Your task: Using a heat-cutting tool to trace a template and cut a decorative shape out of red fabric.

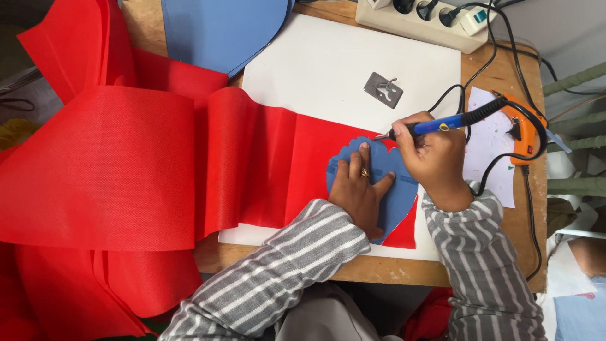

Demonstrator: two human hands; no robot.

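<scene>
Striped grey sleeves come in from the near edge, both forearms over the table point(505, 252). Left hand point(360, 189) lies flat, fingers spread, pressing a blue template point(394, 199) onto red fabric point(265, 158). Right hand point(435, 158) is closed around a blue-handled hot cutter point(435, 126), tip touching the template's far edge, just beside the left fingertips. Template sits at the right end of the fabric strip, on a white board point(328, 69). Fabric runs left off the board and piles in loose folds at the left side. Cutter's black cord loops right past an orange tool point(524, 129) lying on a paper sheet point(489, 145). Small grey metal piece point(383, 89) rests on the board, far of the hands. Power strip point(416, 22) at the far edge; blue fabric point(221, 28) far left of it.
</scene>
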